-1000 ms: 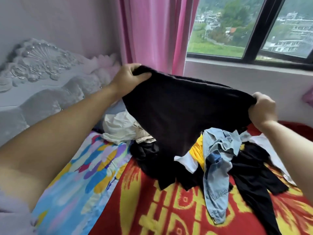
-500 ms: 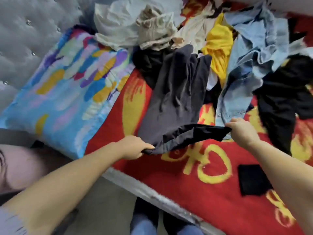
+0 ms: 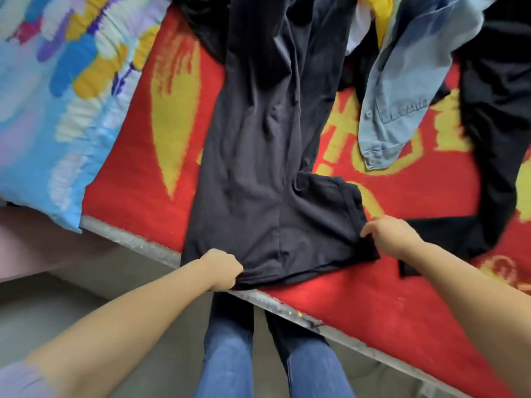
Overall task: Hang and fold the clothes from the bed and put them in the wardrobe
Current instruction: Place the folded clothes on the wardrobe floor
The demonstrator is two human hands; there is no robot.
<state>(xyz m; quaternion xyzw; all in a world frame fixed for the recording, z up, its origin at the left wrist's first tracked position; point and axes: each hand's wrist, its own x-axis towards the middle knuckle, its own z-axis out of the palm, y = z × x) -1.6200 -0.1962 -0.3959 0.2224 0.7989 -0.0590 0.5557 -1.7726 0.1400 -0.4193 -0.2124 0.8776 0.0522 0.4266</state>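
A pair of dark trousers (image 3: 258, 145) lies stretched lengthwise on the red and yellow bedspread (image 3: 138, 168), its waist end at the bed's near edge. My left hand (image 3: 222, 268) grips the waistband's left corner at that edge. My right hand (image 3: 388, 234) pinches the right corner of the waist, where the cloth is folded over. The trouser legs run away from me toward the heap of clothes at the top of the view.
A light blue denim shirt (image 3: 402, 90), a yellow garment (image 3: 382, 15) and black clothes (image 3: 500, 110) lie right of the trousers. A colourful pillow (image 3: 57, 96) lies at the left. The bed's grey edge (image 3: 287, 305) crosses in front of my blue-jeaned legs (image 3: 227, 354).
The trousers, held up in the air a second ago, have come down and been drawn toward me; they now lie flat with the waist at the bed's edge. My view has tilted downward.
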